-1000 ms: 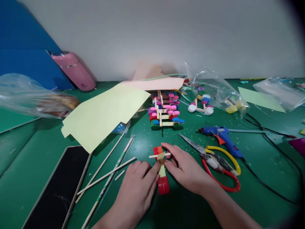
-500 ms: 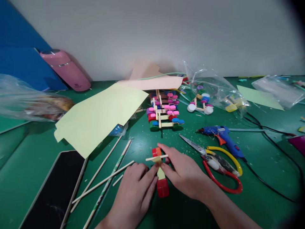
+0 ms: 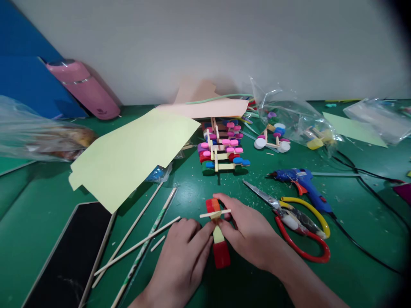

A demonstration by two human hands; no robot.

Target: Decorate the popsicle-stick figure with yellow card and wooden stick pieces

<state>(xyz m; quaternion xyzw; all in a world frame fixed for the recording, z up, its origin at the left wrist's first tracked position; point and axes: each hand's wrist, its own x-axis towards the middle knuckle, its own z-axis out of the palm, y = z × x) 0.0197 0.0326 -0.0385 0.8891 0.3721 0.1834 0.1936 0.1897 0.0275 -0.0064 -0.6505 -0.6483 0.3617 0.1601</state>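
A small craft piece stands on the green table between my hands: a pale yellow paper strip (image 3: pixel 218 234) with a red block (image 3: pixel 221 255) at its near end and a red and orange part (image 3: pixel 212 205) at its far end. Across it lies a short wooden stick (image 3: pixel 215 213). My left hand (image 3: pixel 183 252) is closed, its thumb and forefinger pinching the strip from the left. From the right, the fingers of my right hand (image 3: pixel 245 229) close around the strip near the stick. Both sets of fingertips meet there, partly hiding the joint.
Scissors (image 3: pixel 289 218) and a blue glue gun (image 3: pixel 300 182) with its cord lie at right. Wooden sticks (image 3: pixel 138 246) and a dark phone-like slab (image 3: pixel 69 256) are at left. Pale yellow card (image 3: pixel 135 154), finished-looking colourful models (image 3: pixel 221 149) and plastic bags (image 3: pixel 289 111) sit behind.
The view has shifted slightly. Both hands keep their hold on the craft piece, and the short stick on it appears a little further right and tilted slightly differently.
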